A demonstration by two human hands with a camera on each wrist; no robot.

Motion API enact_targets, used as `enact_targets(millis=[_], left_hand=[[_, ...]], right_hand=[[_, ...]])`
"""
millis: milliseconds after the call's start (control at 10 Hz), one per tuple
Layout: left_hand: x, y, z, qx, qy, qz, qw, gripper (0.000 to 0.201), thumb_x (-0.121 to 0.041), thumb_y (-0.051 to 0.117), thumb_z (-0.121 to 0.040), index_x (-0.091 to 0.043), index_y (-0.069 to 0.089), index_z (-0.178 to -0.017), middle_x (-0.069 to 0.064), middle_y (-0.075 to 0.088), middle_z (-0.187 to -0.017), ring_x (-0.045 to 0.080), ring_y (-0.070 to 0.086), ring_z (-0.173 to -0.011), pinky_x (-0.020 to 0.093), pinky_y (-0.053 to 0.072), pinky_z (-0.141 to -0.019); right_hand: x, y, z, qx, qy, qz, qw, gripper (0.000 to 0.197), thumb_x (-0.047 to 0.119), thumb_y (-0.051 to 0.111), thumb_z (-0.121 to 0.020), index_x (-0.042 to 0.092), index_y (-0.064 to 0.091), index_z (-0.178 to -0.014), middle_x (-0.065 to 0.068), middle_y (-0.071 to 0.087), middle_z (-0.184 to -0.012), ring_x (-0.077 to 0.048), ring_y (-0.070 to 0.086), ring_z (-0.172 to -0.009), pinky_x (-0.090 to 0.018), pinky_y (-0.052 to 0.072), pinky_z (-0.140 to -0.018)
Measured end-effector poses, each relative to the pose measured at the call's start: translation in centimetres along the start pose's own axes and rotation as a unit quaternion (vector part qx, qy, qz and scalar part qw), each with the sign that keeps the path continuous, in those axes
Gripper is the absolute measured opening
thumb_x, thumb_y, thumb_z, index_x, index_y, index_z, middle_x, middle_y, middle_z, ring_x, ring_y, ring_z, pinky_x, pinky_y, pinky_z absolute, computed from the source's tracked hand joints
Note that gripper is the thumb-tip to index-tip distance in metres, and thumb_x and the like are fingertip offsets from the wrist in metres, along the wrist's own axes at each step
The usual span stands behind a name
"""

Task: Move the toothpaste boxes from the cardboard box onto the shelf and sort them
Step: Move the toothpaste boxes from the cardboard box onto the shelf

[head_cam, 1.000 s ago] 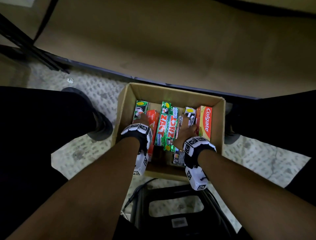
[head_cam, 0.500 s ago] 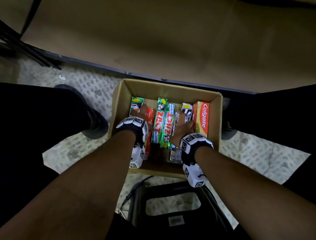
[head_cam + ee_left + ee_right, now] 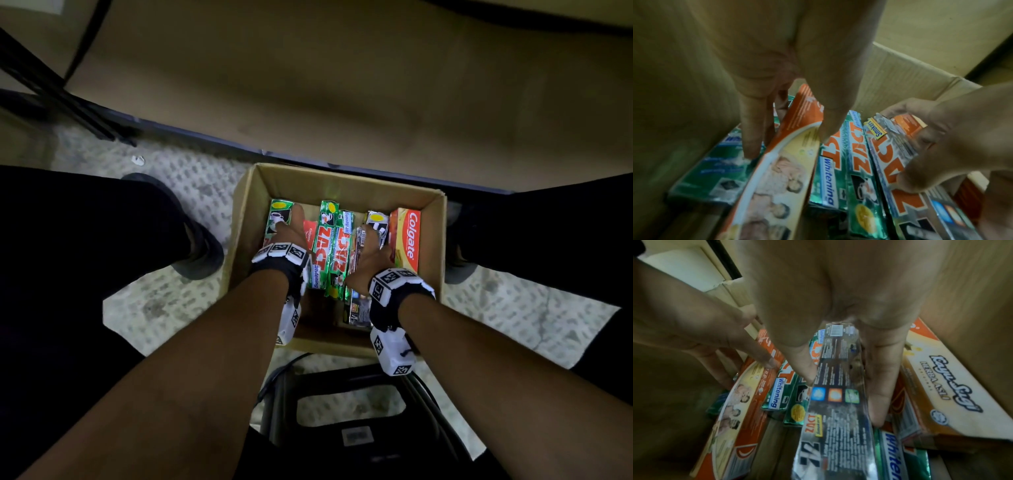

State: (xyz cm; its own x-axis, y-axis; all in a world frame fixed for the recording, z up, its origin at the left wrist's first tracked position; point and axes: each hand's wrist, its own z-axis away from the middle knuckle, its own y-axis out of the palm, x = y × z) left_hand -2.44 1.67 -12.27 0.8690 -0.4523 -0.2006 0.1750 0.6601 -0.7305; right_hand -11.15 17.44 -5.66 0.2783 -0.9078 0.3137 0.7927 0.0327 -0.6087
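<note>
Both hands reach into the cardboard box [image 3: 346,181]; left hand [image 3: 286,233] pinches the red toothpaste box [image 3: 777,162] near the left wall; right hand [image 3: 368,260] clamps the silver toothpaste box [image 3: 836,402] near the right wall; risk: tightly packed neighbours may drag upward, or thin cartons may buckle.

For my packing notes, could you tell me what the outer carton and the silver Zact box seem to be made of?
Outer carton: plain brown cardboard, matte, with creased corners. Silver Zact box: printed card, apparently with a foil or metallic finish, since it glints; it may be film-wrapped.
</note>
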Motion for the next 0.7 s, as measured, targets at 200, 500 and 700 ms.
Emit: enact_targets(millis=[200, 500, 700], left_hand=[[0.3, -1.5, 2.1, -0.029, 0.039, 0.101, 0.994, 0.098, -0.030, 0.085, -0.063, -0.034, 0.017, -0.133, 0.015, 0.059, -0.117, 0.034, 0.067, -0.090, 0.049, 0.057, -0.078], [-1.5, -7.1, 5.7, -0.048, 0.127, 0.142, 0.980, 0.073, -0.019, 0.084, -0.069, -0.017, 0.033, -0.121, 0.012, 0.066, -0.096, 0.032, 0.067, -0.081, 0.041, 0.057, -0.069], [-3.0, -10.6, 8.6, -0.111, 0.151, 0.168, 0.968, 0.072, -0.019, 0.084, -0.072, -0.016, 0.034, -0.124, 0.008, 0.064, -0.099, 0.028, 0.066, -0.080, 0.034, 0.056, -0.065]], right_hand=[[0.6, -0.7, -0.1, 0.032, -0.001, 0.000, 1.000, 0.113, 0.007, 0.075, -0.079, 0.047, -0.004, -0.150, -0.024, 0.022, -0.151, -0.042, 0.057, -0.114, -0.039, 0.056, -0.081], [1.8, -4.6, 0.8, 0.008, -0.049, -0.056, 0.997, 0.110, 0.011, 0.071, -0.076, 0.056, 0.001, -0.146, -0.021, 0.054, -0.128, -0.028, 0.070, -0.079, -0.036, 0.061, -0.068], [2.6, -7.8, 3.9, -0.037, -0.078, -0.074, 0.994, 0.105, 0.004, 0.068, -0.077, 0.046, 0.005, -0.150, -0.010, 0.067, -0.091, -0.020, 0.066, -0.063, -0.022, 0.045, -0.042]])
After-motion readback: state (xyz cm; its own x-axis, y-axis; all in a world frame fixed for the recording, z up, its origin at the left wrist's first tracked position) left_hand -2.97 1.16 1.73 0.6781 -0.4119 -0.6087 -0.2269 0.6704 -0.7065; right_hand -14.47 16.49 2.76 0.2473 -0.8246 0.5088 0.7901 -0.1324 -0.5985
